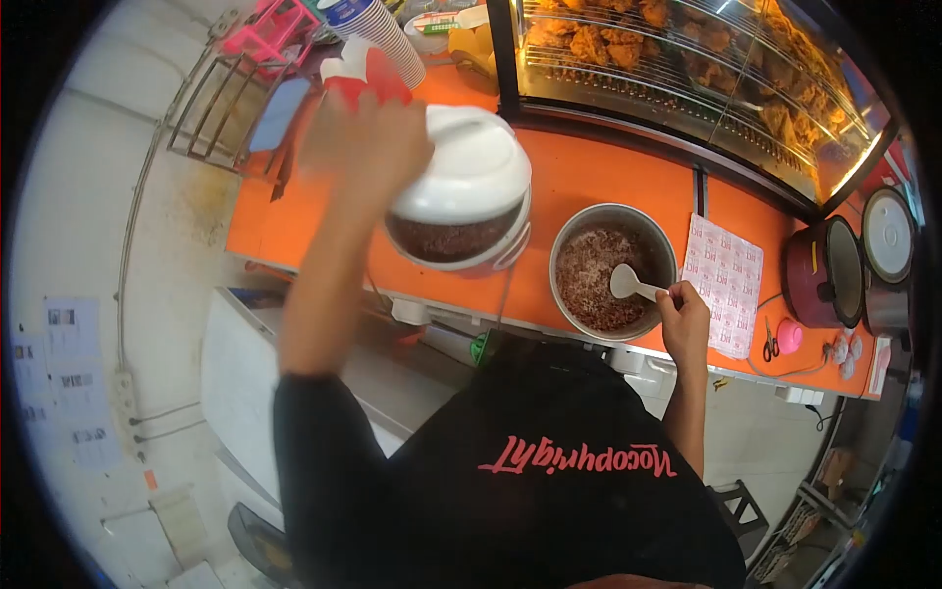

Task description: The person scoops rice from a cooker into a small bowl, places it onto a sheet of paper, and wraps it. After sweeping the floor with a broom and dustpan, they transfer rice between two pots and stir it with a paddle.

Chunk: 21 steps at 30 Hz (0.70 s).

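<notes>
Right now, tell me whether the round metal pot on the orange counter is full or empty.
Partly full: the round metal pot holds reddish-brown grains below its rim.

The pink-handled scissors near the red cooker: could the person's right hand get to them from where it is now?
Probably yes. The right hand holds a white spoon in the metal pot; the scissors lie beyond the printed paper on bare orange counter, nothing between, but the spoon must be freed first.

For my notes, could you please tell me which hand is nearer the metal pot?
The right hand, at the metal pot rim holding the white spoon. The left hand is farther, by the white cooker lid.
</notes>
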Tool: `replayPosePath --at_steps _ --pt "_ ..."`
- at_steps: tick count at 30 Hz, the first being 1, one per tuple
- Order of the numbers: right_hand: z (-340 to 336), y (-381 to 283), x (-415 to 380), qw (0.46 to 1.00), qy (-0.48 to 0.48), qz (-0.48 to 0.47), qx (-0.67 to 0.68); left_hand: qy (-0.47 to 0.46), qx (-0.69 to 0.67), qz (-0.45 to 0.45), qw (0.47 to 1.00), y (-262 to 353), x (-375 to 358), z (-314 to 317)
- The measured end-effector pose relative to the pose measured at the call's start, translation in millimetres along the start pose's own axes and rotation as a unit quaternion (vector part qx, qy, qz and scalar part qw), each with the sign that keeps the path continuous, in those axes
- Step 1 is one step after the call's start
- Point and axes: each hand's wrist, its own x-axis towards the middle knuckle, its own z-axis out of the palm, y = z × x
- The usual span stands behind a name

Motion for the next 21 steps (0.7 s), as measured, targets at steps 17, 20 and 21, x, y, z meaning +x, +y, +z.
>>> replayPosePath --at_steps 17,20,21 --pt "-25.1 37.0 -32.9 0.999 0.045 -0.003 -0.002 -0.145 0.078 0.138 0.977 67.8 218.6 -89.9" --pt "-18.0 29.8 -34.9 0.999 0.025 -0.021 -0.017 -0.194 0.061 0.228 0.952 61.9 270.6 -75.4" --pt "-16.1 26.2 -35.0 1.0 0.015 -0.017 -0.021 -0.165 -0.06 0.183 0.967 55.3 285.8 -68.2"
